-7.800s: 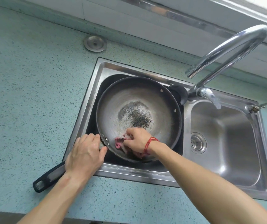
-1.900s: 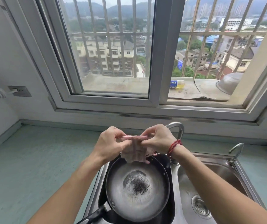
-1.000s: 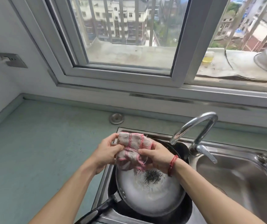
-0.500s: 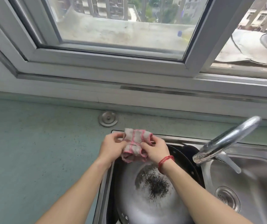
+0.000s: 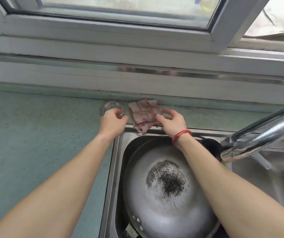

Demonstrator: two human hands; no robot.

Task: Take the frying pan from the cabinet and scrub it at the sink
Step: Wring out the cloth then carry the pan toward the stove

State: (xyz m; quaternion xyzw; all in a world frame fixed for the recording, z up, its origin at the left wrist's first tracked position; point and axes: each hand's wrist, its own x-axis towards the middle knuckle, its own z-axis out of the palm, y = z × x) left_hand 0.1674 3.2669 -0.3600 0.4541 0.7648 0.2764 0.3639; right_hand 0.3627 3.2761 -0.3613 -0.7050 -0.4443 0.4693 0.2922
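Head view: set in the desk [image 5: 34, 134], the sink [image 5: 111, 169] holds the frying pan [image 5: 155, 203], under the forearms and apart from the fingers. Behind it lies the cloth [image 5: 144, 112]; the right hand [image 5: 172, 121] touches its edge with relaxed fingers, and the left hand [image 5: 112, 121], loosely curled, holds nothing just beside it.

Materials and finishes, sink area.
Frying pan [image 5: 163, 200]: dull grey metal, dark speckled patch at centre. Sink [image 5: 111, 186] and faucet [image 5: 261, 134]: glossy steel. Cloth [image 5: 144, 112]: crumpled woven fabric. Surface [image 5: 34, 134]: matt, speckled teal.
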